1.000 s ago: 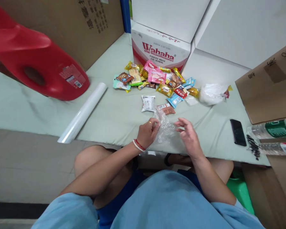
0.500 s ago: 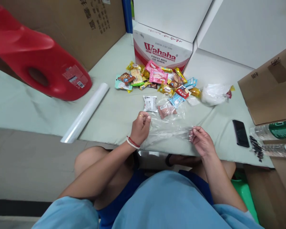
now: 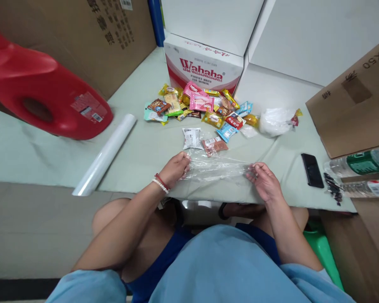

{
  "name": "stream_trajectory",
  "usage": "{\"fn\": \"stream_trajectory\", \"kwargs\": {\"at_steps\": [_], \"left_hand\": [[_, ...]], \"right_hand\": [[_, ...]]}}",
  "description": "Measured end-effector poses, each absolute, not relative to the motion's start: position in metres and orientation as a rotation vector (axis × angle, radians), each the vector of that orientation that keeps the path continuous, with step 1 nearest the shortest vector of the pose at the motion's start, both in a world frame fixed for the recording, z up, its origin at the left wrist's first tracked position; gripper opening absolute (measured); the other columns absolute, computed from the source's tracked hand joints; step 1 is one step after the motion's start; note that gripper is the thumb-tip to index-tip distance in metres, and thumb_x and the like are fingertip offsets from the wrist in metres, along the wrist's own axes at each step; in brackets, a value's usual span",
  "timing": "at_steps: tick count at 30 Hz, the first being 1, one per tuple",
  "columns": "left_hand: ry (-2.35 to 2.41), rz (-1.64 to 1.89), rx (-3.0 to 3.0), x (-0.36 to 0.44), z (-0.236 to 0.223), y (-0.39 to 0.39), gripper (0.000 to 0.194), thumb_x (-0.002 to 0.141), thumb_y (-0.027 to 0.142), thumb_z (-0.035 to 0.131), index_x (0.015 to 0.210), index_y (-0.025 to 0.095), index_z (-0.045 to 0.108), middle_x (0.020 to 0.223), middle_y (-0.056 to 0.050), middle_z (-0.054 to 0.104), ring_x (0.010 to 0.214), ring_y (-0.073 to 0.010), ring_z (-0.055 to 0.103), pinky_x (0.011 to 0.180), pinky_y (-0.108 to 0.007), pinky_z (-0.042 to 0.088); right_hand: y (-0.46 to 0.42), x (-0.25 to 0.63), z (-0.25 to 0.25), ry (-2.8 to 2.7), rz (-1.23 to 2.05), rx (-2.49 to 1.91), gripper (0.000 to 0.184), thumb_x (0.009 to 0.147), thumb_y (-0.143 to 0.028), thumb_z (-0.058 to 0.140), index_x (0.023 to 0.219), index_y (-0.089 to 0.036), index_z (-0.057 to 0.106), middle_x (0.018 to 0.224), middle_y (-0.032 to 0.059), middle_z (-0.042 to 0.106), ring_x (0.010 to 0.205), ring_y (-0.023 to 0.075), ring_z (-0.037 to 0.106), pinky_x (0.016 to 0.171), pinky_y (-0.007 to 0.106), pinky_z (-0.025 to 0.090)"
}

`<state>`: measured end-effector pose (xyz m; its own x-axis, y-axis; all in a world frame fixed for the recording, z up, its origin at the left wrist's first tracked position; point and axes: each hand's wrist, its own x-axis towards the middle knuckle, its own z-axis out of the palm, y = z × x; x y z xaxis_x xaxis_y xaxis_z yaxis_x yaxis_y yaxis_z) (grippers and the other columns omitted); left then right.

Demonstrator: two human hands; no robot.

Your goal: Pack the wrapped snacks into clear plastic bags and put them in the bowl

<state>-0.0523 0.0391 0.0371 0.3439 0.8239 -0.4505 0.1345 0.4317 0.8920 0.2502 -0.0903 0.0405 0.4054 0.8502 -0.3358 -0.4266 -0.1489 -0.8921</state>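
A clear plastic bag (image 3: 219,170) stretches between my two hands, just above the near edge of the table. My left hand (image 3: 176,167) is closed on its left side, a red and a white bracelet at the wrist. My right hand (image 3: 263,179) pinches the other end. Right behind the bag lie a white snack packet (image 3: 192,138) and a reddish-brown snack packet (image 3: 215,145), the latter partly behind the film. Farther back is a pile of wrapped snacks (image 3: 201,102) in pink, yellow, brown and blue.
A white roll (image 3: 105,155) and a red jug (image 3: 47,88) are on the left. A Wahaha carton (image 3: 205,63) stands behind the snacks. On the right are a bunched white bag (image 3: 275,122), a phone (image 3: 312,170), plastic bottles (image 3: 364,163) and a cardboard box (image 3: 353,97).
My left hand has turned and moved left, spreading the clear bag wider and flatter between my hands. My right hand keeps its pinch. The whole view has shifted slightly.
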Motion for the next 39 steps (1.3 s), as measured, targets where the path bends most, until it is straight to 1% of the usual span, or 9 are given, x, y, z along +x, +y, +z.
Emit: {"fn": "stream_trajectory", "kwargs": {"at_steps": [3,6,8,15,18,22,26,31,39], "left_hand": [[0.973,0.527,0.913,-0.051,0.051,0.035,0.024,0.088,0.035,0.064,0.081,0.022,0.045,0.057,0.009,0.043,0.037,-0.0043,0.026,0.033,-0.016,0.019],[0.893,0.457,0.877,-0.05,0.056,0.035,0.024,0.088,0.037,0.063,0.083,0.022,0.046,0.058,0.009,0.04,0.037,-0.0043,0.022,0.034,-0.017,0.018],[1.007,0.477,0.988,-0.048,0.054,0.037,0.02,0.091,0.036,0.058,0.084,0.022,0.045,0.057,0.008,0.04,0.039,-0.0066,0.027,0.036,-0.019,0.021],[1.509,0.739,1.939,-0.048,0.035,0.04,0.03,0.081,0.025,0.064,0.109,0.018,0.055,0.096,-0.007,0.063,0.081,-0.0226,0.062,0.077,-0.038,0.052],[1.305,0.942,2.27,-0.049,0.035,0.038,0.02,0.089,0.023,0.056,0.108,0.017,0.061,0.11,-0.013,0.064,0.102,-0.0265,0.062,0.092,-0.043,0.05],[0.728,0.609,2.598,-0.037,0.022,0.03,0.028,0.101,0.032,0.047,0.117,0.019,0.065,0.123,-0.013,0.068,0.117,-0.0261,0.062,0.1,-0.043,0.048],[0.75,0.235,2.698,-0.024,-0.005,0.024,0.046,0.1,0.038,0.051,0.141,0.016,0.057,0.157,-0.019,0.047,0.146,-0.0325,0.043,0.119,-0.052,0.033],[0.747,0.202,2.598,-0.025,-0.015,0.027,0.053,0.105,0.038,0.036,0.152,0.017,0.045,0.163,-0.015,0.041,0.152,-0.0273,0.035,0.125,-0.051,0.026],[0.744,0.243,2.499,-0.026,-0.012,0.033,0.055,0.106,0.043,0.032,0.152,0.015,0.044,0.158,-0.016,0.048,0.15,-0.028,0.04,0.124,-0.052,0.03]], "right_hand": [[-0.093,0.26,0.047,-0.379,1.331,-1.157,0.029,0.076,-0.033,0.086,0.09,-0.024,0.063,0.098,-0.0001,0.075,0.072,0.0126,0.07,0.058,0.023,0.06],[-0.095,0.269,0.047,-0.287,1.507,-1.18,0.029,0.076,-0.031,0.085,0.095,-0.023,0.065,0.078,-0.002,0.072,0.043,0.0058,0.052,0.032,0.013,0.038],[-0.093,0.268,0.045,-0.278,1.522,-1.286,0.032,0.075,-0.036,0.086,0.093,-0.022,0.065,0.076,-0.0003,0.072,0.043,0.0062,0.052,0.03,0.013,0.036],[-0.095,0.251,0.025,-0.714,1.258,-1.614,0.045,0.07,-0.051,0.087,0.091,-0.021,0.06,0.077,-0.0009,0.068,0.052,0.0096,0.058,0.04,0.018,0.042],[-0.098,0.249,0.017,-0.863,1.082,-1.683,0.041,0.077,-0.053,0.079,0.09,-0.021,0.057,0.076,-0.0029,0.065,0.045,0.0079,0.05,0.038,0.02,0.037],[-0.101,0.254,0.016,-1.032,0.972,-1.719,0.033,0.085,-0.052,0.07,0.09,-0.022,0.058,0.079,-0.0024,0.065,0.043,0.0069,0.041,0.04,0.023,0.034],[-0.108,0.281,0.025,-1.06,0.694,-1.891,0.036,0.082,-0.053,0.07,0.095,-0.02,0.066,0.077,0.0004,0.067,0.056,0.0131,0.051,0.051,0.026,0.042],[-0.13,0.288,0.05,-1.136,-0.013,-1.953,0.023,0.091,-0.041,0.065,0.096,-0.019,0.069,0.09,0.0052,0.069,0.072,0.0175,0.059,0.07,0.033,0.049],[-0.125,0.178,0.028,-2.25,0.225,-1.6,0.033,0.095,-0.037,0.069,0.124,-0.021,0.068,0.112,0.0118,0.07,0.1,0.0279,0.056,0.086,0.043,0.047]]}}
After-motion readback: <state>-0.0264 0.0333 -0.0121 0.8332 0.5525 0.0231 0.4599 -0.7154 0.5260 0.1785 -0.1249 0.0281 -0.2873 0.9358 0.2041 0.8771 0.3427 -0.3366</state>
